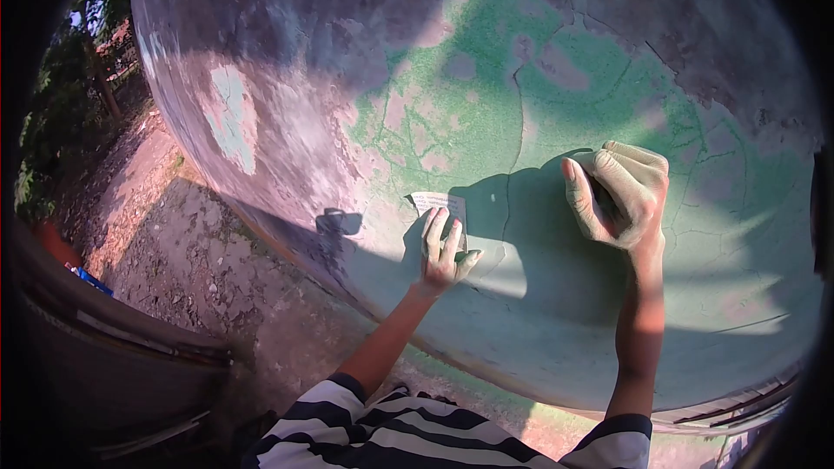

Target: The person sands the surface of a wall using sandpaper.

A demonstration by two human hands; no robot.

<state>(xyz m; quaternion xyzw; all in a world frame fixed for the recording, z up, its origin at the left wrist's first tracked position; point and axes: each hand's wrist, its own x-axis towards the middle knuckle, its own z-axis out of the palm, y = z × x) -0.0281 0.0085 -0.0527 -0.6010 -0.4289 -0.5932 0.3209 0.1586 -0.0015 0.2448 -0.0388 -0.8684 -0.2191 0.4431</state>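
The left hand (443,256) lay against a wall (434,143) with its fingers spread, fingertips over a small piece of paper (450,201) that bore printed lines. The paper sat on the lower part of the wall, left of the right hand (618,195), its top edge showing above the fingers. The right hand was loosely curled, with the thumb apart from the bent fingers; whether it gripped anything inside, or touched the surface, could not be told. Pale dust coated both hands.

Patchy green paint (482,78) covered the middle of the wall, and a thin crack (519,126) ran down through it between the two hands. Farther left, a pale patch (232,117) stood out on darker plaster. Shadows fell across the lower wall. The person wore a striped shirt (426,434). Bare ground (191,247) stretched along the wall's foot, with trees (52,113) at the far left.
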